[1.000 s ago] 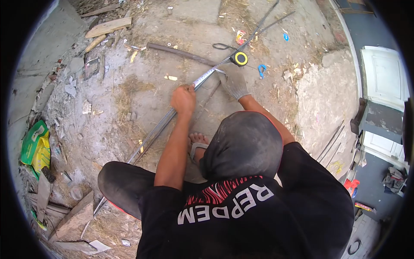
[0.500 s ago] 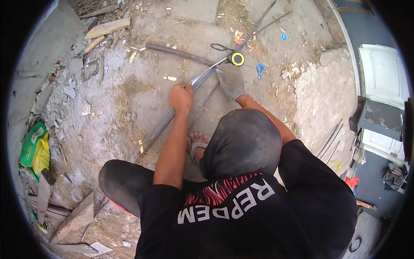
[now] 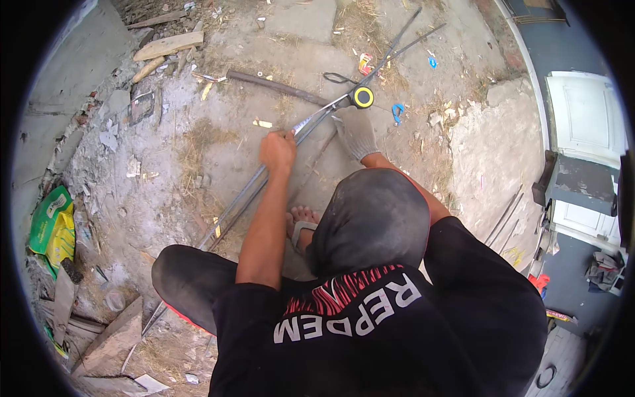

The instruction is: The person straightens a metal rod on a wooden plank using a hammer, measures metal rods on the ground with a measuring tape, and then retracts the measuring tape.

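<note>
Two long, thin grey metal bars (image 3: 245, 193) lie side by side, running diagonally over the ground and crossing near their far ends. My bare left hand (image 3: 278, 149) is closed at the bars, thumb and fingers pinching the tape measure's pale printed blade (image 3: 303, 124) along them. Just beyond my other hand rests the black tape measure case (image 3: 362, 97) with its yellow ring. My right hand (image 3: 357, 134), in a grey knit glove, bends down beside the bars below the case. Its fingers look curled, but what they hold is hidden.
A brown pipe (image 3: 278, 87) lies across the ground beyond my hands. Nearby are a blue object (image 3: 397, 113) and a red-yellow packet (image 3: 365, 64). Wood pieces (image 3: 169, 45) and a green-yellow bag (image 3: 53, 228) lie leftward. White door panels (image 3: 587, 109) stand at right.
The view has shifted slightly. My gloved right hand sits a little lower and farther from the tape measure case. My left hand keeps its grip in nearly the same place.
</note>
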Demonstrator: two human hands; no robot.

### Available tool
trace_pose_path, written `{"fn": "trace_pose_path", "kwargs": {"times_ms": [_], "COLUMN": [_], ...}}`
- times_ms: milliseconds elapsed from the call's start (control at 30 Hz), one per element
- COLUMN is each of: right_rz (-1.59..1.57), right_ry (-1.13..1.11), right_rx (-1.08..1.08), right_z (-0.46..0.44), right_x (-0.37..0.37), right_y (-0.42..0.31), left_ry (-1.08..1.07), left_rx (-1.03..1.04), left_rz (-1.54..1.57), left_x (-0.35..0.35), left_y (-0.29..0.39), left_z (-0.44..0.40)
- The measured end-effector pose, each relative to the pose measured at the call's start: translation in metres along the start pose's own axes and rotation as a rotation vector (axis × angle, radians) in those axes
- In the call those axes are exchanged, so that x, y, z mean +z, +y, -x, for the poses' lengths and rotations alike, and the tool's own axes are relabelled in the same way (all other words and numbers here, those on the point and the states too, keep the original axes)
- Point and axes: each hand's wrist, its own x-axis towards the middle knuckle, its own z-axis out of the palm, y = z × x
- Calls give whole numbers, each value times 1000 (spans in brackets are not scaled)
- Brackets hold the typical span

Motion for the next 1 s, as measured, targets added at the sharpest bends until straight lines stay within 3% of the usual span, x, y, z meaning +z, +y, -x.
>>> {"fn": "trace_pose_path", "kwargs": {"times_ms": [33, 100, 233, 333, 400, 433, 500, 633, 700, 733, 800, 867, 933, 1000], "right_rz": [0, -144, -173, -94, 187, 192, 29, 150, 142, 129, 139, 119, -15, -2], "right_ry": [-3, 246, 243, 198, -184, -178, 22, -66, 159, 161, 146, 75, -200, -249], "right_rx": [-11, -61, -47, -73, 19, 14, -4, 28, 30, 22, -260, -290, -290, -425], "right_z": [-2, 0, -9, -11, -10, -3, 21, 20, 2, -7, -28, -46, -57, -65], "right_x": [0, 1, 8, 2, -10, -8, -6, -61, -67, -61, -47, -41, -49, -63], "right_y": [-2, -4, -8, -8, -7, 0, 16, -3, 0, 8, 27, 48, 59, 55], "left_ry": [-6, -12, -2, 16, 6, 1, 6, 3, 31, 47, 28, -1, -84, -183], "left_rx": [8, -8, 24, 21, 21, 16, 33, 74, 99, 130, 158, 191, 207, 194], "left_rz": [-15, -26, -37, -3, 1, 0, -11, -39, -40, -36, -76, -106, -185, -219], "left_x": [-1, -1, 1, 1, -1, -3, -7, -9, -9, -12, -19, -25, -24, -21], "left_y": [-1, -3, -2, -2, 0, 1, 2, 2, 2, 3, 6, 11, 10, 3], "left_z": [1, 2, 3, 2, 2, 0, -1, 4, 7, 9, 12, 13, 16, 20]}}
